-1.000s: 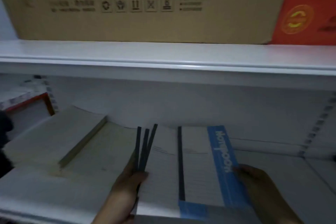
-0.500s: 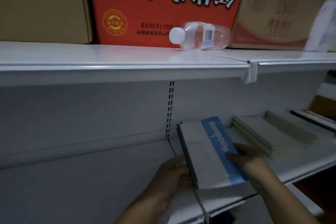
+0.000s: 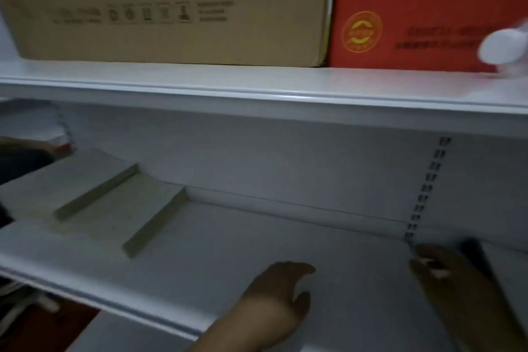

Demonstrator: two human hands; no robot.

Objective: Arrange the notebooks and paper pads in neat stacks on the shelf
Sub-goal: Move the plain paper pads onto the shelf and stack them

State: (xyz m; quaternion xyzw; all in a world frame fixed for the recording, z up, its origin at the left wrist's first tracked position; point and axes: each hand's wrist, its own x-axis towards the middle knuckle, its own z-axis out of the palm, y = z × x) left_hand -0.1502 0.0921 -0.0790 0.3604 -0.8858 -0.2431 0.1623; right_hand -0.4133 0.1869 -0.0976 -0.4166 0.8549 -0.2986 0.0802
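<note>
Two low stacks of pale paper pads lie at the left of the white shelf [image 3: 228,240]: one further left [image 3: 71,183], the second [image 3: 125,208] beside it. My left hand [image 3: 280,294] hovers over bare shelf, fingers relaxed, holding nothing. My right hand [image 3: 445,277] is at the joint between two shelf sections, right next to the black spine [image 3: 471,251] of a white notebook at the frame's right edge. Blur hides whether its fingers grip that notebook.
On the shelf above stand a brown cardboard box [image 3: 171,8] and a red box [image 3: 414,8], with a bottle's white cap [image 3: 503,48] at the right edge. A slotted upright [image 3: 428,180] runs down the back wall. Something dark [image 3: 17,163] shows at the far left.
The view swung right, then back left. The blue-striped notebook stack, held in both hands before, is now almost out of frame at the right. My left hand has come off it and moved left.
</note>
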